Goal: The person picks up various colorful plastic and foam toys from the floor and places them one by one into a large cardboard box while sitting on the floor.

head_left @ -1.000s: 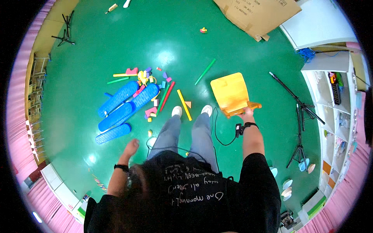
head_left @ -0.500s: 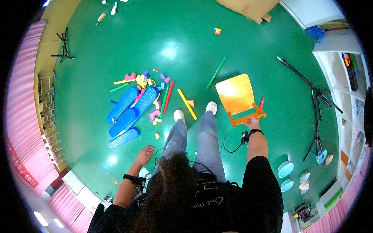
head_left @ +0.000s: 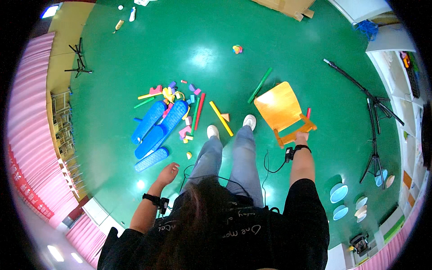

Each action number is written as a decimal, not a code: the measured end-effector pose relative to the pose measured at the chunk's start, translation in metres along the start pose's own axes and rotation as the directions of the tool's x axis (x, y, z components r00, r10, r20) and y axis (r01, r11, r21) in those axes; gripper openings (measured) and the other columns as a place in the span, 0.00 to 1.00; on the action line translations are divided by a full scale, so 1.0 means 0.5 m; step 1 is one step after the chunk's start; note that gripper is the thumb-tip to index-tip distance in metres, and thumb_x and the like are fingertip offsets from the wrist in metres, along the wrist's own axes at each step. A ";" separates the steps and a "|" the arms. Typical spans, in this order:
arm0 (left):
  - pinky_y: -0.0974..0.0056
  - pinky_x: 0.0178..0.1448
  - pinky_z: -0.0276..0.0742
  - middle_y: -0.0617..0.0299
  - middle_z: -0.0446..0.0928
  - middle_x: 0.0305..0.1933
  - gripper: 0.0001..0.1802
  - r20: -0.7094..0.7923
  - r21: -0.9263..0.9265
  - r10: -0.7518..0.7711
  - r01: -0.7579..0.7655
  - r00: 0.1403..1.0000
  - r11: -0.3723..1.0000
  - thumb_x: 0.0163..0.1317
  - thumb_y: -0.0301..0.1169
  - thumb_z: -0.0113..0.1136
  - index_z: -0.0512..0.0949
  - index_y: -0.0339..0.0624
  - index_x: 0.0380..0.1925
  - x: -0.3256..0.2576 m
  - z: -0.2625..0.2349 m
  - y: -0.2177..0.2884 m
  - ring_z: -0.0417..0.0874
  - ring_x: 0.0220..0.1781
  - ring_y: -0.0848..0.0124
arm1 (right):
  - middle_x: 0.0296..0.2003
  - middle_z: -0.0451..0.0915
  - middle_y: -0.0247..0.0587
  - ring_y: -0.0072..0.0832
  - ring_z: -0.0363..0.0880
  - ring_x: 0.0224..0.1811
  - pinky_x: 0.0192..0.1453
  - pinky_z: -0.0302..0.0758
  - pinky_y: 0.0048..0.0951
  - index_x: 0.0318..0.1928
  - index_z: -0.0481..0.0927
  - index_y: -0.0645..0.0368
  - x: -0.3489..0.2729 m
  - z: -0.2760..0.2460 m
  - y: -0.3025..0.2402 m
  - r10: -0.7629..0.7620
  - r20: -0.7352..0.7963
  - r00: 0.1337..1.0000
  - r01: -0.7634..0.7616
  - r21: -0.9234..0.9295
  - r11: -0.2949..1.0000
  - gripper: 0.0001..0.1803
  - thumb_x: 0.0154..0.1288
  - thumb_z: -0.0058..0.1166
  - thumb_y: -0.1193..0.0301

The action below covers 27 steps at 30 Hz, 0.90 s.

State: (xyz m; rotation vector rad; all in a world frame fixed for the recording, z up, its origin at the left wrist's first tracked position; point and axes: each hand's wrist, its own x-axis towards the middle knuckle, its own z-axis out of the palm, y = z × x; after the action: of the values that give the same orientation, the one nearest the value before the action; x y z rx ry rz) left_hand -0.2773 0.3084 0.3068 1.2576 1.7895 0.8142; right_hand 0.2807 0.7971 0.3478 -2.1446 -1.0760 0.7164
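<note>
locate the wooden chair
In the head view, the wooden chair is right of centre, in the right hand, between a green stick and a red stick.

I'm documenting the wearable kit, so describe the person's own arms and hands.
The left hand and right hand wear no gloves. Short black sleeves leave the forearms bare. Each side has a black wrist strap with a small, dark, boxy device; a thin black cable runs by the right one.
</note>
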 end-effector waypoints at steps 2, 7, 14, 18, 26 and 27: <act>0.61 0.44 0.73 0.51 0.77 0.37 0.14 -0.027 -0.029 -0.022 0.021 0.999 0.999 0.58 0.31 0.49 0.72 0.40 0.43 -0.008 -0.002 -0.020 0.78 0.38 0.61 | 0.51 0.71 0.46 0.39 0.75 0.48 0.46 0.76 0.35 0.55 0.63 0.54 -0.043 0.007 -0.015 0.061 -0.070 0.996 -0.063 -0.022 0.998 0.26 0.55 0.54 0.70; 0.59 0.45 0.73 0.50 0.77 0.37 0.14 -0.064 -0.074 0.038 -0.043 0.997 0.996 0.58 0.32 0.49 0.73 0.41 0.43 0.094 0.055 -0.005 0.78 0.39 0.57 | 0.53 0.69 0.47 0.46 0.73 0.50 0.46 0.75 0.50 0.57 0.62 0.55 -0.021 -0.085 0.001 -0.082 0.349 0.934 -0.076 0.415 0.907 0.26 0.57 0.51 0.69; 0.57 0.52 0.71 0.45 0.76 0.43 0.18 -0.096 -0.159 0.098 -0.112 0.991 0.981 0.60 0.37 0.44 0.74 0.42 0.46 0.220 0.125 0.052 0.77 0.47 0.53 | 0.58 0.63 0.49 0.49 0.67 0.55 0.55 0.66 0.54 0.63 0.55 0.61 -0.146 -0.101 -0.024 -0.030 0.442 0.897 -0.221 0.506 0.834 0.29 0.64 0.45 0.67; 0.58 0.47 0.72 0.46 0.77 0.37 0.17 -0.168 -0.247 0.081 -0.121 0.982 0.961 0.57 0.35 0.47 0.75 0.40 0.44 0.307 0.129 0.087 0.78 0.42 0.55 | 0.60 0.59 0.49 0.49 0.67 0.56 0.56 0.68 0.51 0.65 0.50 0.62 -0.108 -0.060 -0.092 -0.106 0.451 0.886 -0.257 0.669 0.698 0.29 0.66 0.39 0.68; 0.61 0.43 0.73 0.52 0.78 0.33 0.17 -0.209 -0.400 0.099 -0.177 0.973 0.899 0.54 0.35 0.50 0.75 0.35 0.39 0.412 0.147 0.119 0.79 0.37 0.62 | 0.59 0.62 0.48 0.46 0.69 0.55 0.57 0.70 0.46 0.62 0.52 0.64 -0.147 -0.076 -0.396 -0.318 0.465 0.826 -0.089 0.666 0.741 0.26 0.67 0.35 0.68; 0.61 0.43 0.72 0.52 0.78 0.33 0.17 -0.186 -0.451 0.069 -0.147 0.980 0.881 0.54 0.36 0.49 0.75 0.36 0.39 0.420 0.147 0.131 0.79 0.36 0.62 | 0.58 0.64 0.47 0.46 0.70 0.54 0.56 0.71 0.46 0.61 0.54 0.64 -0.154 -0.097 -0.437 -0.327 0.416 0.848 -0.053 0.682 0.729 0.25 0.67 0.36 0.67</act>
State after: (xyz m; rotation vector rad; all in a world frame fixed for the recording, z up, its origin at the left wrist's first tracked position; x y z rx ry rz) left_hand -0.2260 0.5326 0.2765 0.9971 1.5268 1.3535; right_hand 0.1669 0.8218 0.5537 -1.2391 -1.0011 1.4120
